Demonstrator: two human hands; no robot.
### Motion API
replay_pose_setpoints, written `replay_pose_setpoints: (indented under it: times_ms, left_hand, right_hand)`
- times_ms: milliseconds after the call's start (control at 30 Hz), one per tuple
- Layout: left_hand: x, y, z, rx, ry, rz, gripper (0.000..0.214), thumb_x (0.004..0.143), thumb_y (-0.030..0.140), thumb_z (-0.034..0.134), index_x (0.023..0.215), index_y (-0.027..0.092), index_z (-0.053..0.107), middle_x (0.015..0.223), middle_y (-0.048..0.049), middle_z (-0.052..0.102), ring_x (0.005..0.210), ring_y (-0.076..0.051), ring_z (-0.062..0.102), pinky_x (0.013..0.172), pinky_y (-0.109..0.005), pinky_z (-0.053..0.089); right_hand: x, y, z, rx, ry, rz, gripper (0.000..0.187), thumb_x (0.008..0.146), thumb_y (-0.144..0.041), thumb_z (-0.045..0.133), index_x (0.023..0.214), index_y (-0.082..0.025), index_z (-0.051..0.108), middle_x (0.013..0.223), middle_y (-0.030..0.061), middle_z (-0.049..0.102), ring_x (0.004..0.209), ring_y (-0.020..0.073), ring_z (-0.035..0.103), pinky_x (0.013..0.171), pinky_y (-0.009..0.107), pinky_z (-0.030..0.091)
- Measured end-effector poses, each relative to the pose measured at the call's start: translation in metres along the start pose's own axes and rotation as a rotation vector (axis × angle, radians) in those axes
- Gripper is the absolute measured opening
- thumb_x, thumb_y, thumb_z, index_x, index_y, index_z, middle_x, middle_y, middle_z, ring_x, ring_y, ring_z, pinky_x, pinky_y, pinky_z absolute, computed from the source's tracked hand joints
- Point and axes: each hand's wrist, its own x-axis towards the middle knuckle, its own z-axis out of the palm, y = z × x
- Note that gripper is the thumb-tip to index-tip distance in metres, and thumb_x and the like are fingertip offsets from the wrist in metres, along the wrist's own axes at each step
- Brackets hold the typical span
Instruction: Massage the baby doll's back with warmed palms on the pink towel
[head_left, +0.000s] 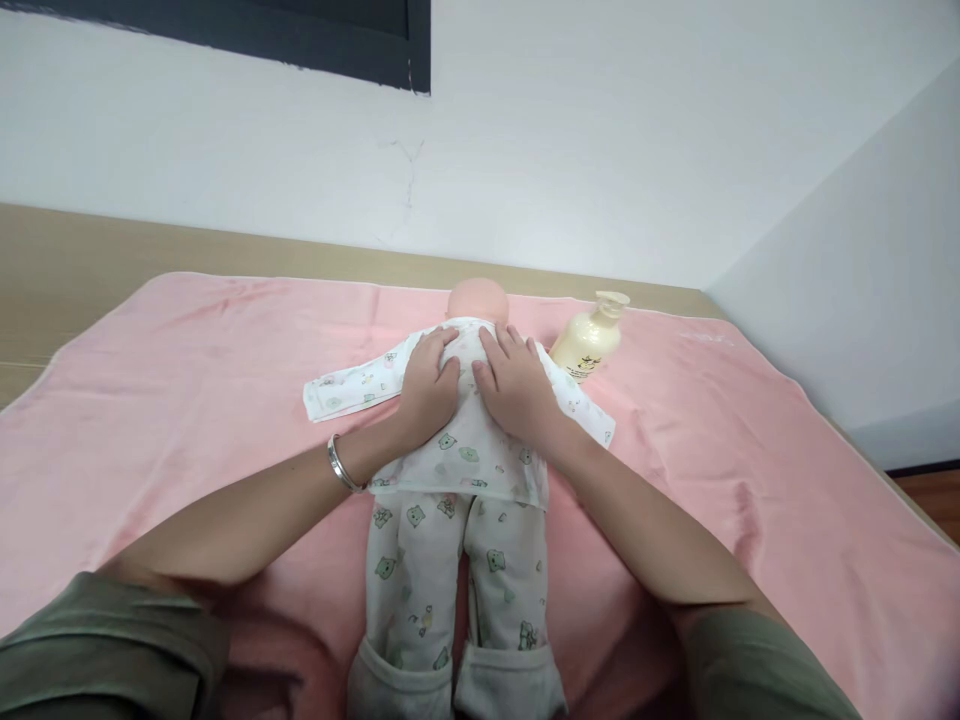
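A baby doll (478,298) lies with its head away from me, and no face shows. It wears a white long-sleeved top (469,462) with small green animal prints and matching trousers (420,560) with pale cuffs. On the left of the doll's upper body, my left hand (430,390) rests flat, fingers stretched out, a silver bangle on its wrist. My right hand (519,388) lies on the right side of the upper body, fingers extended and slightly spread. Neither hand grips anything. The thumbs point toward each other with a small gap of cloth between.
A cream pump bottle (589,340) stands tilted just right of the doll, near its sleeve. Beneath everything spreads a pink blanket (225,400) over a wooden surface (90,245). A white wall (570,150) rises behind, with a dark frame (337,40) at upper left.
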Motion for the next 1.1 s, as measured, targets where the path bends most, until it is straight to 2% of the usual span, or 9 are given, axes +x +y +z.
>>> replay_pose_setpoints:
  times_ms: [133, 233, 400, 533, 667, 800, 867, 967, 1100]
  left_hand:
    - [0.001, -0.001, -0.001, -0.034, -0.029, 0.009, 0.039, 0.089, 0.026, 0.044, 0.122, 0.019, 0.063, 0.132, -0.0096, 0.068, 0.126, -0.025, 0.061, 0.117, -0.047, 0.046]
    - [0.002, -0.002, -0.001, -0.048, -0.032, 0.035, 0.04, 0.091, 0.025, 0.04, 0.123, 0.017, 0.063, 0.13, -0.0108, 0.069, 0.123, -0.024, 0.062, 0.115, -0.046, 0.047]
    - [0.001, -0.003, 0.002, 0.012, -0.019, 0.083, 0.046, 0.086, 0.026, 0.046, 0.128, 0.014, 0.061, 0.135, -0.0134, 0.066, 0.128, -0.026, 0.059, 0.118, -0.047, 0.044]
    - [0.001, -0.004, 0.002, 0.028, -0.024, 0.063, 0.048, 0.086, 0.027, 0.045, 0.129, 0.013, 0.06, 0.136, -0.0144, 0.065, 0.129, -0.028, 0.058, 0.119, -0.048, 0.043]
    - [0.007, -0.004, 0.001, 0.091, -0.078, 0.114, 0.046, 0.088, 0.027, 0.041, 0.127, 0.014, 0.061, 0.134, -0.0136, 0.066, 0.127, -0.029, 0.058, 0.118, -0.05, 0.042]
    - [0.011, -0.004, 0.001, 0.139, -0.134, 0.167, 0.046, 0.09, 0.026, 0.036, 0.127, 0.016, 0.061, 0.131, -0.0135, 0.067, 0.122, -0.029, 0.059, 0.114, -0.051, 0.044]
    - [0.009, -0.004, 0.001, 0.157, -0.123, 0.175, 0.048, 0.09, 0.028, 0.038, 0.13, 0.014, 0.06, 0.134, -0.0145, 0.065, 0.125, -0.03, 0.058, 0.116, -0.051, 0.042]
    - [0.004, -0.002, 0.002, 0.183, -0.103, 0.143, 0.054, 0.09, 0.032, 0.042, 0.138, 0.011, 0.055, 0.143, -0.0168, 0.059, 0.137, -0.032, 0.051, 0.123, -0.053, 0.035]
    - [0.006, -0.002, 0.001, 0.236, -0.097, 0.078, 0.055, 0.088, 0.033, 0.045, 0.139, 0.011, 0.052, 0.147, -0.0186, 0.055, 0.148, -0.038, 0.039, 0.126, -0.06, 0.025]
  right_hand:
    - [-0.024, -0.022, 0.01, -0.038, 0.093, -0.212, 0.058, 0.102, -0.027, 0.035, 0.154, -0.002, 0.042, 0.164, 0.0229, 0.038, 0.157, 0.0347, 0.029, 0.129, 0.057, 0.025]
    - [-0.017, -0.015, 0.011, 0.034, 0.048, -0.332, 0.058, 0.1, -0.022, 0.033, 0.153, -0.003, 0.044, 0.161, 0.0182, 0.045, 0.156, 0.0281, 0.033, 0.131, 0.054, 0.025]
    - [0.017, 0.019, 0.001, 0.09, -0.059, -0.161, 0.056, 0.103, -0.028, 0.031, 0.155, -0.013, 0.044, 0.167, 0.0129, 0.034, 0.158, 0.0321, 0.028, 0.128, 0.061, 0.024]
    - [0.008, 0.01, 0.003, 0.008, 0.002, -0.034, 0.058, 0.104, -0.029, 0.03, 0.156, -0.005, 0.04, 0.165, 0.0216, 0.036, 0.155, 0.0372, 0.031, 0.125, 0.062, 0.028]
    - [-0.014, -0.018, 0.011, -0.071, 0.094, -0.099, 0.057, 0.102, -0.024, 0.031, 0.154, -0.001, 0.041, 0.162, 0.0262, 0.039, 0.155, 0.0402, 0.03, 0.125, 0.061, 0.028]
    - [-0.004, -0.016, 0.007, -0.024, 0.003, -0.199, 0.056, 0.099, -0.018, 0.032, 0.152, -0.007, 0.046, 0.163, 0.0182, 0.041, 0.156, 0.0371, 0.029, 0.126, 0.06, 0.028]
    - [0.011, -0.003, 0.003, 0.033, -0.043, -0.176, 0.056, 0.099, -0.02, 0.031, 0.151, -0.012, 0.049, 0.165, 0.014, 0.039, 0.156, 0.035, 0.03, 0.126, 0.06, 0.027]
    - [0.027, 0.016, -0.002, 0.094, -0.049, -0.068, 0.056, 0.101, -0.026, 0.029, 0.153, -0.011, 0.045, 0.167, 0.0138, 0.036, 0.157, 0.0344, 0.029, 0.127, 0.061, 0.026]
    - [0.02, 0.012, 0.001, 0.045, 0.009, 0.012, 0.057, 0.103, -0.028, 0.028, 0.153, -0.007, 0.045, 0.162, 0.0187, 0.042, 0.153, 0.036, 0.036, 0.125, 0.061, 0.029]
